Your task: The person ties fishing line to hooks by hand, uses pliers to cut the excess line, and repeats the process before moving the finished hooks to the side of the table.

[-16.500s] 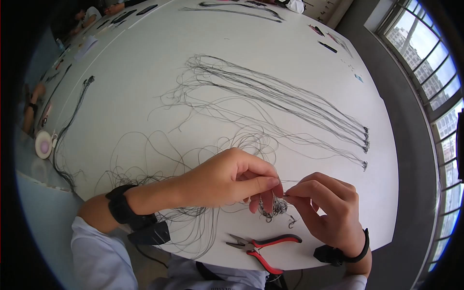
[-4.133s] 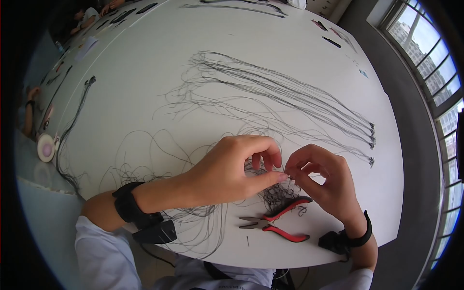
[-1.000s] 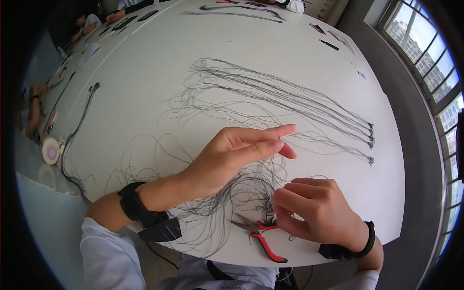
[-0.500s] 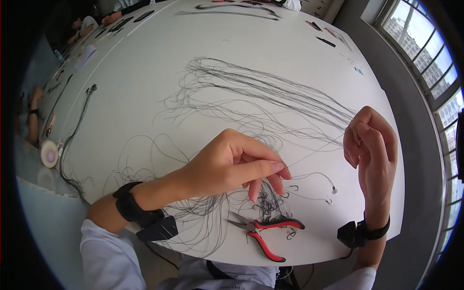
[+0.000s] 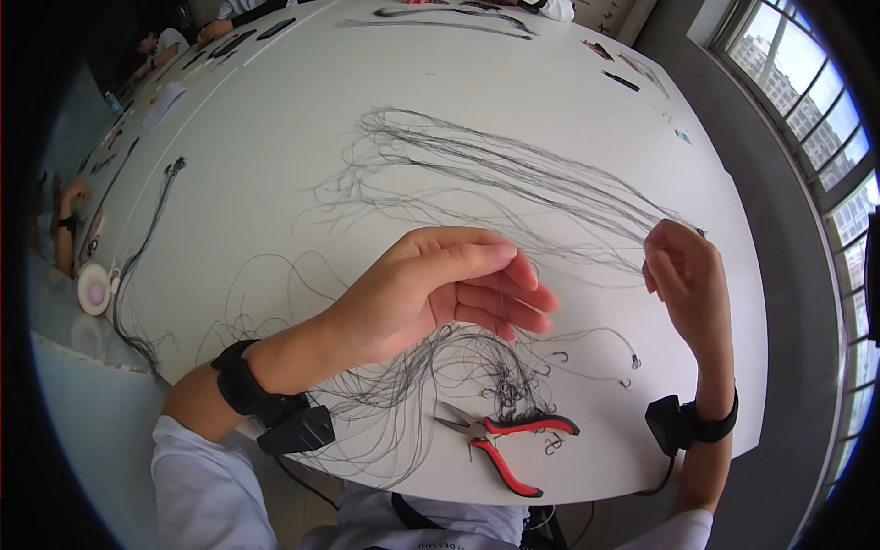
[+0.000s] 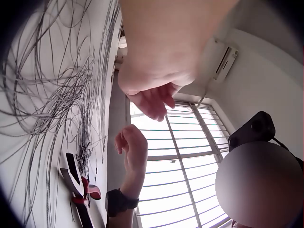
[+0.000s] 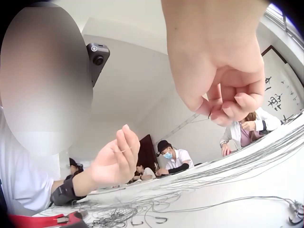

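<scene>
A small dark hook (image 7: 209,115), as it appears, is showing at the fingertips of the right hand (image 5: 687,275), and those fingers are pinching narrowly, up above the right side of the table (image 5: 257,192). Over to the left hand (image 5: 417,289): its fingers are hanging loosely extended, gripping nothing, while a fine strand (image 7: 124,151) is crossing them; whether it is running to that hook, I cannot tell. Just below, on the near side, a heap of hooks (image 5: 509,390) is lying at the end of a tangle of dark lines (image 5: 394,380) spreading left. Pliers (image 5: 483,429) are resting just nearer, and two loose hooked ends (image 5: 635,362) are straying right. Farther off, combed-out bundles (image 5: 522,170) are stretching across, dark ends to the right. The step in hand is looking like drawing one hooked line free; the next move is calling for a firm pinch and a gentle pull, the left fingers guiding without snagging, before lining it up beside those bundles.
</scene>
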The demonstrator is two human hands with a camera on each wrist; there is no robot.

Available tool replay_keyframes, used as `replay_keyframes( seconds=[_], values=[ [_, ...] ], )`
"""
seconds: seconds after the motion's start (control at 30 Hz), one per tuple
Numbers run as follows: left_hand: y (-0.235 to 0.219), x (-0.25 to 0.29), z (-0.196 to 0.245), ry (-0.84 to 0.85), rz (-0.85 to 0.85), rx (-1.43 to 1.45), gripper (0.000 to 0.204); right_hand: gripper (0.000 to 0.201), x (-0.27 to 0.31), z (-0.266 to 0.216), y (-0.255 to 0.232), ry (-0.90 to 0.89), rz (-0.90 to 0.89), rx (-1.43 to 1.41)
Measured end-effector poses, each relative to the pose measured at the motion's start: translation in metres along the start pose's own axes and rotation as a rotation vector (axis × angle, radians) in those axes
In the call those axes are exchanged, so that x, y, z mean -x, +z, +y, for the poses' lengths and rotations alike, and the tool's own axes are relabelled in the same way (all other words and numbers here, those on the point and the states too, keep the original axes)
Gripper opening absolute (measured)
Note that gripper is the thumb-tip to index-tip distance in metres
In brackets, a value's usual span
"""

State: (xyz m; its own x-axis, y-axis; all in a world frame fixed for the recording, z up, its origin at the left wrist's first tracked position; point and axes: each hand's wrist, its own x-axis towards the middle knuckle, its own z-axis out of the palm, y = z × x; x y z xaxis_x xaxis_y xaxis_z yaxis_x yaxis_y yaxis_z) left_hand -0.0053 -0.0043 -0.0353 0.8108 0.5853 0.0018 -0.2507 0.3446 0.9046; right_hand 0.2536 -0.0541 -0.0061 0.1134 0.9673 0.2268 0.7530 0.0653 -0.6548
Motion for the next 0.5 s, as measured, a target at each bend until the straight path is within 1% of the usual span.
replay_keyframes(
  seconds=[0.07, 0.13, 0.17, 0.2, 0.23, 0.3, 0.33, 0.37, 0.4, 0.5],
  values=[
    [-0.004, -0.002, -0.002, 0.129, 0.091, 0.279, 0.028, 0.006, 0.009, 0.001, 0.012, -0.231, -0.14, 0.143],
    [-0.005, -0.002, -0.002, 0.161, 0.1, 0.239, 0.029, 0.006, 0.016, -0.008, 0.019, -0.292, -0.334, 0.239],
    [-0.003, -0.003, -0.003, 0.178, 0.15, 0.231, 0.029, 0.008, 0.02, -0.012, 0.024, -0.396, -0.355, 0.214],
    [-0.002, -0.004, -0.004, 0.194, 0.2, 0.223, 0.029, 0.009, 0.023, -0.015, 0.028, -0.457, -0.399, 0.253],
    [-0.003, -0.005, -0.005, 0.192, 0.198, 0.224, 0.029, 0.008, 0.026, -0.021, 0.031, -0.484, -0.423, 0.235],
    [-0.006, -0.006, -0.009, 0.215, 0.144, 0.104, 0.028, 0.008, 0.032, -0.032, 0.034, -0.509, -0.447, 0.218],
    [-0.006, -0.005, -0.009, 0.215, 0.142, 0.105, 0.028, 0.008, 0.034, -0.036, 0.035, -0.526, -0.498, 0.172],
    [-0.004, -0.004, -0.008, 0.208, 0.138, -0.031, 0.027, 0.008, 0.035, -0.04, 0.035, -0.543, -0.548, 0.124],
    [-0.003, -0.004, -0.008, 0.2, 0.134, -0.166, 0.027, 0.008, 0.036, -0.043, 0.035, -0.542, -0.549, 0.125],
    [0.001, -0.004, -0.01, 0.189, 0.129, -0.143, 0.026, 0.008, 0.038, -0.048, 0.036, -0.56, -0.584, 0.063]
  ],
)
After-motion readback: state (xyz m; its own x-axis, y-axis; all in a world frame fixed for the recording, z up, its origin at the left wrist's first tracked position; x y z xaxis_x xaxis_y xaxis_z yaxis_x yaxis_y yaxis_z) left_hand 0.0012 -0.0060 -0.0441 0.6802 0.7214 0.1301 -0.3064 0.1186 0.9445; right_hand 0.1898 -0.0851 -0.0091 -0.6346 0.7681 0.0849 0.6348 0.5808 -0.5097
